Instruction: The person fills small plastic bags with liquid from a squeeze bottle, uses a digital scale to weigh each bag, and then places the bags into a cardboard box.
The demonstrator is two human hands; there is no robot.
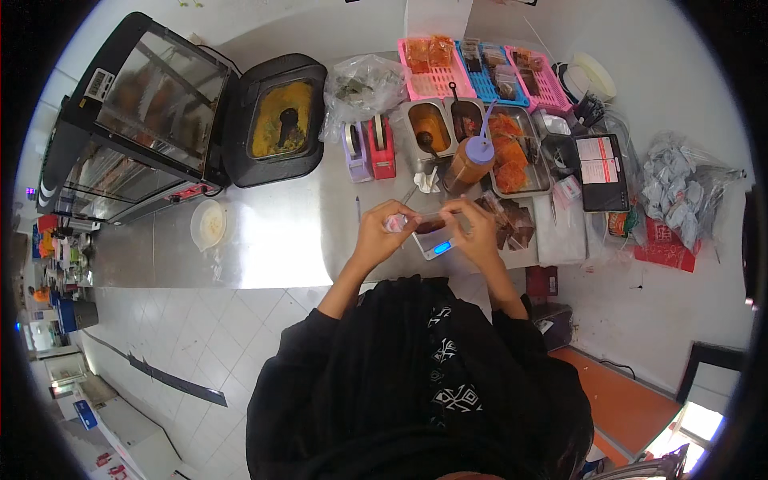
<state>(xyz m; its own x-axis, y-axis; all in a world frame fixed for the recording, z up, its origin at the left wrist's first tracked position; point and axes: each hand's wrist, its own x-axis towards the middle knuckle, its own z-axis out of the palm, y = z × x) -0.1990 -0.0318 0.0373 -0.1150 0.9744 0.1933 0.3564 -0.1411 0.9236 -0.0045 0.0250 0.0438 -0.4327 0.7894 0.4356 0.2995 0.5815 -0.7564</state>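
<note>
Above the front of a stainless-steel counter (pixel 294 228), my left hand (pixel 384 233) and my right hand (pixel 474 233) pinch the two top corners of a small clear plastic bag (pixel 429 225). Dark reddish-brown contents show in it. A crumpled white and pink piece (pixel 395 223), perhaps plastic, is also tucked in my left hand. Just below the bag lies a white digital scale (pixel 431 249) with a lit blue display; whether the bag touches it I cannot tell. Several filled brown sachets (pixel 513 222) lie right of my right hand.
Behind my hands stand a sauce squeeze bottle (pixel 471 165), metal sauce pans (pixel 428 126) and a tray of orange packets (pixel 510 156). Two tape dispensers (pixel 370 150) sit left of these. Farther left are a black food pan (pixel 240 120), a glass display warmer (pixel 162 108) and a plastic bowl (pixel 209 225).
</note>
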